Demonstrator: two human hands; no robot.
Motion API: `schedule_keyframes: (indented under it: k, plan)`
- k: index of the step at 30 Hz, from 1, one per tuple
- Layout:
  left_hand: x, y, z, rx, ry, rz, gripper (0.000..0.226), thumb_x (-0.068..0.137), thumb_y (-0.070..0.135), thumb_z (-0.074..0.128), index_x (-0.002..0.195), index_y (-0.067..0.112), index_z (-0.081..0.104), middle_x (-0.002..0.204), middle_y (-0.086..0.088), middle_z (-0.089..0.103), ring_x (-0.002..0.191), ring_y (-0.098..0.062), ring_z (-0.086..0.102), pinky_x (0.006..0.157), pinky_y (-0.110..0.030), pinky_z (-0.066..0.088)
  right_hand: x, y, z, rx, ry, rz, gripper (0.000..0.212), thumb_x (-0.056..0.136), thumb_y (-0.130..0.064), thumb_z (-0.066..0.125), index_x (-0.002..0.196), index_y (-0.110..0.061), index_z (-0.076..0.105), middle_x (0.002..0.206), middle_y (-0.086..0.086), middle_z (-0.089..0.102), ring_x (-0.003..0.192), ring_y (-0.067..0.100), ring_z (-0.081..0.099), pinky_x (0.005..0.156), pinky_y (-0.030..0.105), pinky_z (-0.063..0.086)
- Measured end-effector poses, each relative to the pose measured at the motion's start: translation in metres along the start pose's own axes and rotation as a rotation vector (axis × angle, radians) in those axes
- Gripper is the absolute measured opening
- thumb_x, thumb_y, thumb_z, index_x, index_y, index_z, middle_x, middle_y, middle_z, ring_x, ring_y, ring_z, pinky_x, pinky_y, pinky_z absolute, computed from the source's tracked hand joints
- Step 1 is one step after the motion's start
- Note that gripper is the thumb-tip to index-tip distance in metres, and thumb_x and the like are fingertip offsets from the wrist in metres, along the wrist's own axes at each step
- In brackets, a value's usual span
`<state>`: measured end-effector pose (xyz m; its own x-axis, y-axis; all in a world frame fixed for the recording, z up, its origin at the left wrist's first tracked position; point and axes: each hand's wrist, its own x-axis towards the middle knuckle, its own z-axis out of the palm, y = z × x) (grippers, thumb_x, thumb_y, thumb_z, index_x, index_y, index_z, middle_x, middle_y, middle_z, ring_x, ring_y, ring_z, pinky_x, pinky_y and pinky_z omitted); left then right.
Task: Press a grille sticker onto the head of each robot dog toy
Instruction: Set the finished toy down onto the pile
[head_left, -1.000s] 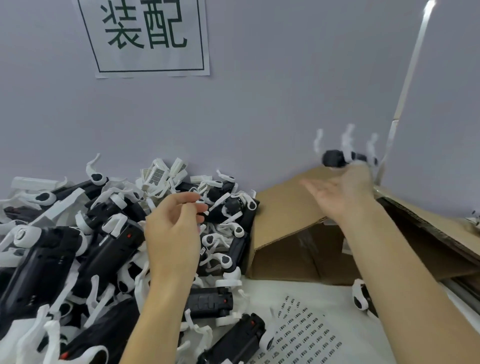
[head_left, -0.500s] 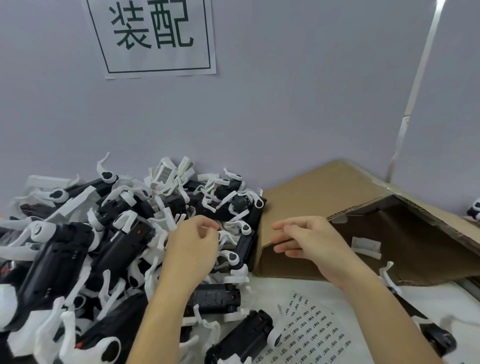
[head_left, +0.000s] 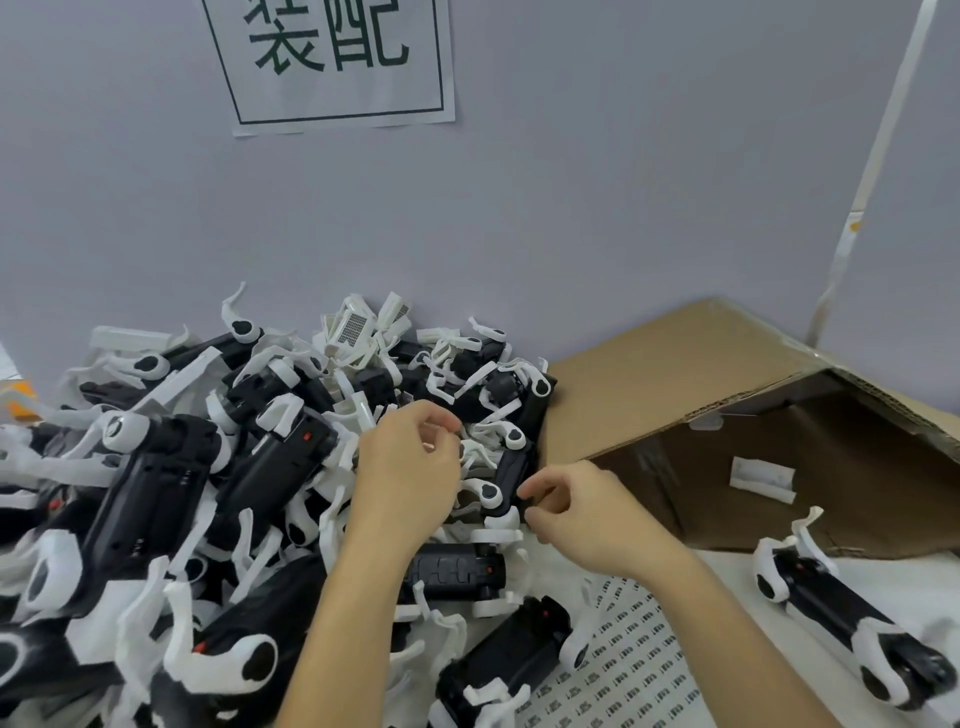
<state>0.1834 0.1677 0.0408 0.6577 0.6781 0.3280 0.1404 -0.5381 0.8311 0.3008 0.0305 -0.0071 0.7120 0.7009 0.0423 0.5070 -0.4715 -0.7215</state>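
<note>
A heap of black-and-white robot dog toys (head_left: 218, 483) fills the left half of the table. My left hand (head_left: 410, 478) hovers over the heap's middle with its fingers curled in; whether they pinch anything is hidden. My right hand (head_left: 587, 514) is at the heap's right edge. Its thumb and forefinger curl round the edge of a black robot dog toy (head_left: 511, 467) lying there. The sheet of grille stickers (head_left: 639, 649) lies flat on the table under my right forearm. One more toy (head_left: 831, 608) lies alone at the right.
An open cardboard box (head_left: 675, 374) lies on its side right of the heap, a white scrap (head_left: 761, 478) inside it. A grey wall with a paper sign (head_left: 332, 62) stands close behind. Two toys (head_left: 498, 660) lie beside the sticker sheet near me.
My right hand tossed a toy towards the box, then came back left and down to the heap's right edge. My left hand stayed over the heap. The camera tilted downward.
</note>
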Motion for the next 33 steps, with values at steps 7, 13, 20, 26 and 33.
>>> schedule_keyframes:
  k: [7, 13, 20, 26, 33]
  plan:
    - [0.002, -0.006, -0.001, -0.021, -0.021, 0.023, 0.025, 0.097, 0.012, 0.049, 0.091, 0.029, 0.065, 0.095, 0.004, 0.07, 0.052, 0.003, 0.057, 0.041, -0.01, 0.037, 0.008, 0.001, 0.015, -0.173, -0.085, -0.07, 0.06, 0.092, -0.012, 0.059, 0.14, -0.047, 0.046, 0.096, -0.014, 0.053, 0.08, 0.007, 0.06, 0.06, 0.013, 0.048]
    - [0.002, -0.005, -0.002, -0.035, -0.027, 0.036, 0.026, 0.098, 0.011, 0.049, 0.087, 0.028, 0.065, 0.093, 0.003, 0.069, 0.055, 0.0, 0.06, 0.04, -0.011, 0.038, 0.034, -0.014, 0.021, -0.27, -0.135, -0.111, 0.039, 0.102, -0.028, 0.058, 0.14, -0.032, 0.053, 0.129, 0.004, 0.059, 0.098, 0.018, 0.06, 0.071, 0.027, 0.049]
    - [0.002, -0.006, -0.003, -0.023, -0.032, 0.044, 0.025, 0.097, 0.011, 0.051, 0.085, 0.028, 0.065, 0.084, 0.004, 0.068, 0.051, 0.004, 0.058, 0.039, -0.01, 0.037, 0.033, -0.016, 0.023, -0.229, -0.06, -0.115, 0.018, 0.104, -0.023, 0.054, 0.11, -0.011, 0.066, 0.093, 0.006, 0.067, 0.076, 0.003, 0.058, 0.067, 0.031, 0.052]
    - [0.002, -0.007, -0.005, -0.018, -0.031, 0.032, 0.032, 0.092, 0.001, 0.047, 0.079, 0.022, 0.066, 0.063, 0.001, 0.057, 0.039, -0.003, 0.042, 0.037, -0.013, 0.034, 0.017, -0.032, -0.006, -0.07, 0.121, -0.143, 0.023, 0.106, -0.022, 0.047, 0.096, -0.012, 0.066, 0.083, 0.013, 0.069, 0.071, 0.032, 0.067, 0.063, 0.046, 0.056]
    - [0.0, -0.004, -0.003, -0.035, -0.134, 0.083, 0.035, 0.092, 0.001, 0.048, 0.079, 0.028, 0.067, 0.079, -0.008, 0.068, 0.051, -0.005, 0.049, 0.042, -0.015, 0.038, -0.006, -0.036, -0.028, 0.37, 0.273, -0.134, 0.021, 0.108, -0.019, 0.043, 0.1, -0.022, 0.063, 0.07, 0.004, 0.074, 0.051, 0.025, 0.071, 0.041, 0.024, 0.051]
